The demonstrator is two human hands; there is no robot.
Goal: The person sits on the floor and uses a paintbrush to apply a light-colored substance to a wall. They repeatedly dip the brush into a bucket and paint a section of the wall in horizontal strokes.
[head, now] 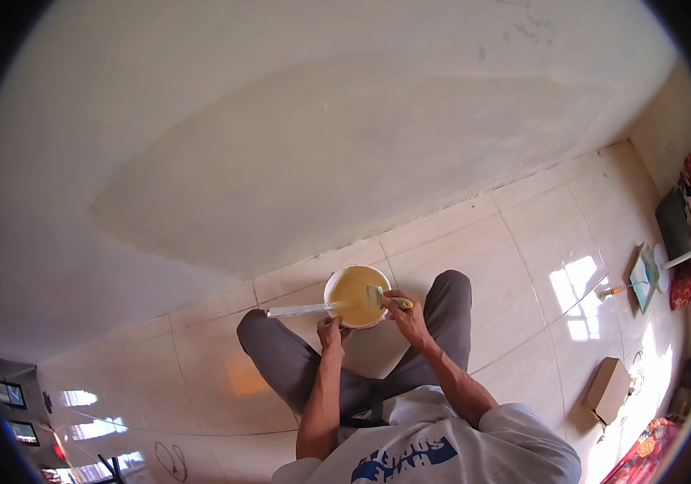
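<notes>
A white bucket (pixel 334 284) holding yellowish paint (pixel 354 287) stands between my bent knees, close to the foot of the wall. My left hand (pixel 332 334) grips the near left part of its rim. In my right hand (pixel 405 311) is a paintbrush (pixel 376 294), held by its handle over the right side of the bucket, bristles toward the paint. A flat whitish stick (pixel 297 310) leans across the left rim, one end in the paint and the other out over my left knee.
The wall (pixel 333 151) ahead carries a large darker patch. Pale tiles (pixel 515 284) cover the floor. To the right are a cardboard box (pixel 609 390), an orange-handled tool (pixel 612 291), a greenish packet (pixel 644 278) and red floral fabric (pixel 648 451). A thin cable (pixel 171 463) loops at lower left.
</notes>
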